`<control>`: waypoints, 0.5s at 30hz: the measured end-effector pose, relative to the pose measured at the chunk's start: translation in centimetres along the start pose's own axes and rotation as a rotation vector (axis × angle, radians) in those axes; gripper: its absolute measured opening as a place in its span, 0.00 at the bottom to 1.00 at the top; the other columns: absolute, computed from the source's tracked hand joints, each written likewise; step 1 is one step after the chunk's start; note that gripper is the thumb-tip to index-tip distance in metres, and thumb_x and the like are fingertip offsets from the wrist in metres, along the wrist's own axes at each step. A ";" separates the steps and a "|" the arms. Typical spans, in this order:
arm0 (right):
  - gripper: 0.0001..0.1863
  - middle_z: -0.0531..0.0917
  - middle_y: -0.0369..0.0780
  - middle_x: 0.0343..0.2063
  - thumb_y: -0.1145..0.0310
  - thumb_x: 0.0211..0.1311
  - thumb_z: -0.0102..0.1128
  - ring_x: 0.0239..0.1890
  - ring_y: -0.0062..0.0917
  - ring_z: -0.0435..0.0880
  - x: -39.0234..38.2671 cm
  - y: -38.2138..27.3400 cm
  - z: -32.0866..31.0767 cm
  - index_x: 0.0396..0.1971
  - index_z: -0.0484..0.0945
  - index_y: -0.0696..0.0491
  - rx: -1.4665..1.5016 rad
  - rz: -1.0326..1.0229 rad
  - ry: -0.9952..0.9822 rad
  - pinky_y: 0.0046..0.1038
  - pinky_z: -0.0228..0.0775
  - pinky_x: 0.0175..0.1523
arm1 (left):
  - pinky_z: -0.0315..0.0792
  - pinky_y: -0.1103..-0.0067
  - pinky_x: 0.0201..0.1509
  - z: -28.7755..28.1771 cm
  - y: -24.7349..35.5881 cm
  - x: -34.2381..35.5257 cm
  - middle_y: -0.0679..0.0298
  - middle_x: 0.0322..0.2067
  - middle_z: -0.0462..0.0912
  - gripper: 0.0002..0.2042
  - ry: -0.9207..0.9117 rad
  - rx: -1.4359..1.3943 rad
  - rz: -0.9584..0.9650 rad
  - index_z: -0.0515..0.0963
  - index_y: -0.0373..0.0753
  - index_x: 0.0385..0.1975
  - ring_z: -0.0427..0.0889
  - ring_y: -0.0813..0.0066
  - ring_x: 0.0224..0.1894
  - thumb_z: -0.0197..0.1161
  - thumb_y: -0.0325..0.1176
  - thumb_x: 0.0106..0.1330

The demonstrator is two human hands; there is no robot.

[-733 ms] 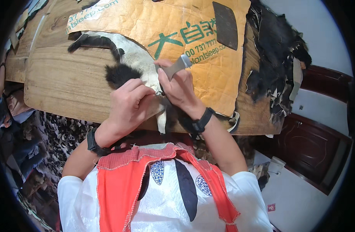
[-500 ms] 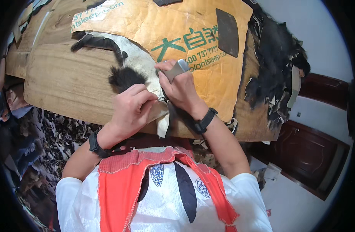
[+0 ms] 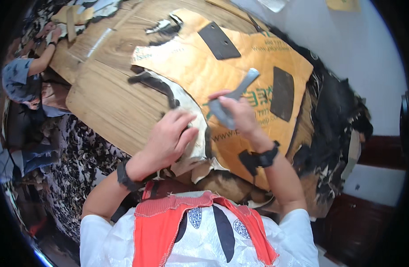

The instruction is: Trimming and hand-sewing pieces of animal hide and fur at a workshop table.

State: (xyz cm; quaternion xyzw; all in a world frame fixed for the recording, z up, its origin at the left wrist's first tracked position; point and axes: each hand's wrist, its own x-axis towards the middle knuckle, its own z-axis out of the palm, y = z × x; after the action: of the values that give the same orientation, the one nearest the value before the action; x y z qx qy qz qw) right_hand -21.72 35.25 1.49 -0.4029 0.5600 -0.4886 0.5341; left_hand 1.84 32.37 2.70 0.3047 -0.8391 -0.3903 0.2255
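Note:
My left hand point(image 3: 171, 140) rests with curled fingers on a pale hide strip point(image 3: 197, 147) edged with black fur point(image 3: 155, 82); whatever lies under those fingertips is hidden. Just to its right, my right hand point(image 3: 240, 115) grips a grey, flat, blade-like tool point(image 3: 244, 82), held over an orange paper sheet point(image 3: 186, 75) with green print. That sheet covers much of the hide, and two dark flat plates point(image 3: 217, 41) point(image 3: 282, 93) lie on it.
Beneath everything is a wooden table point(image 3: 97, 93). A co-worker's hand point(image 3: 55, 35) handles pieces point(image 3: 73, 15) at the far left. Dark fur scraps point(image 3: 329, 98) are heaped along the right edge. More scraps point(image 3: 75, 169) cover the floor at lower left; brown panels point(image 3: 378, 151) stand at right.
The view has shifted, showing more of the table's far left. My hands have drawn apart: the right one rose with the tool, away from the hide's lower tip.

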 end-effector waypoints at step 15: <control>0.13 0.85 0.50 0.40 0.71 0.70 0.51 0.44 0.40 0.85 4.3 3.2 2.3 0.45 0.79 0.63 -0.392 -0.352 -0.066 0.33 0.75 0.50 | 0.74 0.64 0.44 3.1 -0.8 2.6 0.53 0.35 0.76 0.12 0.071 0.222 -0.017 0.75 0.34 0.36 0.78 0.52 0.42 0.70 0.27 0.55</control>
State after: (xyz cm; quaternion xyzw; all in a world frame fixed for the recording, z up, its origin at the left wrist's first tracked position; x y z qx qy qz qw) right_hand -19.69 31.41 -2.36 -0.6057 0.5474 -0.4430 0.3706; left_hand -1.67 31.78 0.54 0.3487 -0.8658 -0.2858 0.2168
